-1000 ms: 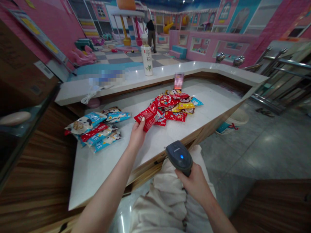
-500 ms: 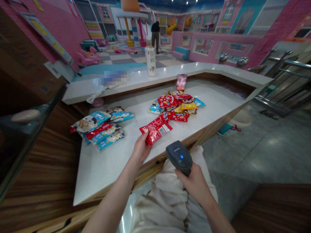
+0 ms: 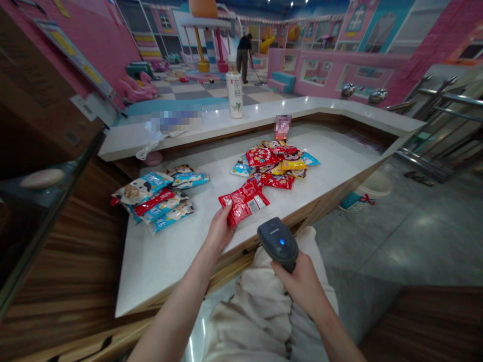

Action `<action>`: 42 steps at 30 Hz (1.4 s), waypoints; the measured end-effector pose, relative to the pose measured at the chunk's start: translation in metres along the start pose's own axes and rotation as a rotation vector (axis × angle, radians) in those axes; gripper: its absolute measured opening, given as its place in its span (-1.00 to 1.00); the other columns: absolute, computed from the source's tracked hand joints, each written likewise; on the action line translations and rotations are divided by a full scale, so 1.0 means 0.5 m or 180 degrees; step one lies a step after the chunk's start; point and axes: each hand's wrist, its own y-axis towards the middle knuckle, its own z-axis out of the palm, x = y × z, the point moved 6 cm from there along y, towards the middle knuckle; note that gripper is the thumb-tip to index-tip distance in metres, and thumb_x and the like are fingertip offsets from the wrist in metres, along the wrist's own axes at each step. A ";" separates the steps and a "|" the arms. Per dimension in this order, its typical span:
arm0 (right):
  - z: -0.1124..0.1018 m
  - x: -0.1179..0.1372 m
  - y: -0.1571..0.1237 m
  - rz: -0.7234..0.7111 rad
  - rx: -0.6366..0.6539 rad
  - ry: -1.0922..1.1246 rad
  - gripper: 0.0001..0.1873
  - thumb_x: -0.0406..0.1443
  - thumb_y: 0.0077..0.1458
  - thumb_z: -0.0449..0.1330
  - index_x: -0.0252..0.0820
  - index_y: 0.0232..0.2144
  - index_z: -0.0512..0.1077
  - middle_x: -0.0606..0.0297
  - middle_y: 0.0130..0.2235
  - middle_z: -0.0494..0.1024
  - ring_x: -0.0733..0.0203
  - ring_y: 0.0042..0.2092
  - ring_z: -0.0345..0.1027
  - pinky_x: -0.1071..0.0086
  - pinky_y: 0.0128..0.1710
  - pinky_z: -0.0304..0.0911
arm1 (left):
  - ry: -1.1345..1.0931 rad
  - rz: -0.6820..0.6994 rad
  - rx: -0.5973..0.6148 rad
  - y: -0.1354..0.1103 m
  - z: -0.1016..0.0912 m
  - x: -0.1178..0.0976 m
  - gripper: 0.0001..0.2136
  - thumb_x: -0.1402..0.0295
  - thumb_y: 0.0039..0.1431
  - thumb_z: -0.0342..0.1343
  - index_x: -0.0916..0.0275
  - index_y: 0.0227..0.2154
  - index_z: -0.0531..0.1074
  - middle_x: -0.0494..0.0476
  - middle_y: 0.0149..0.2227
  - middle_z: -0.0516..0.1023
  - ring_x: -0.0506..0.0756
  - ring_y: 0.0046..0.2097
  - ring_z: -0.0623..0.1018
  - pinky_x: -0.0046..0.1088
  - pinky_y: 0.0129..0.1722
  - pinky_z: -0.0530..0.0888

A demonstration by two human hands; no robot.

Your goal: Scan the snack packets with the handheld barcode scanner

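My left hand (image 3: 222, 227) grips the near left corner of a red snack bag (image 3: 243, 205), thumb on top, with the bag's printed back and barcode facing up. In my right hand (image 3: 302, 281) is a dark grey barcode scanner (image 3: 277, 241), a blue light lit on its top. Its head points toward the red bag and stays apart from it. Just beyond lies a heap of red, yellow and blue snack bags (image 3: 260, 156). To the left is another pile of mostly blue and white snack bags (image 3: 166, 206), with a red one among them.
A white bottle (image 3: 234, 95) stands on the raised ledge (image 3: 264, 107) behind the white counter (image 3: 151, 266). A white bucket (image 3: 372, 188) sits on the floor at right. A person (image 3: 244, 55) stands in the play area beyond.
Both hands, the red bag and the scanner hold nearly the same places. In the background, the person has bent forward with a long-handled tool reaching to the right.
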 end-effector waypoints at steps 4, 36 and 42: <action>0.000 -0.004 -0.001 0.0030 -0.0019 -0.0076 -0.88 -0.31 0.07 0.20 -0.25 -0.35 0.51 0.27 -0.44 0.60 0.13 -0.38 0.45 0.40 -0.38 0.28 | 0.0061 0.0036 0.0076 -0.002 0.001 -0.001 -0.80 0.30 0.18 0.23 0.33 -0.22 0.55 0.26 -0.17 0.66 0.09 -0.20 0.66 -0.36 -0.01 0.56; 0.008 -0.021 -0.002 0.0138 0.0095 -0.0156 -0.83 -0.23 0.07 0.17 -0.21 -0.41 0.49 0.29 -0.55 0.53 0.05 -0.39 0.47 0.38 -0.47 0.27 | 0.6273 0.2539 -0.1126 -0.031 -0.131 -0.348 -0.33 0.11 0.24 0.07 0.26 0.35 0.13 0.34 0.44 -0.02 0.41 0.45 -0.11 0.12 0.36 -0.18; 0.001 -0.020 -0.003 0.0050 0.0056 -0.0110 -0.86 -0.26 0.07 0.18 -0.20 -0.42 0.48 0.29 -0.47 0.57 0.10 -0.38 0.46 0.39 -0.39 0.30 | 0.6440 0.2651 -0.1092 0.004 -0.157 -0.338 -0.30 0.06 0.29 -0.01 0.30 0.38 0.04 0.36 0.45 -0.09 0.37 0.45 -0.10 0.09 0.36 -0.19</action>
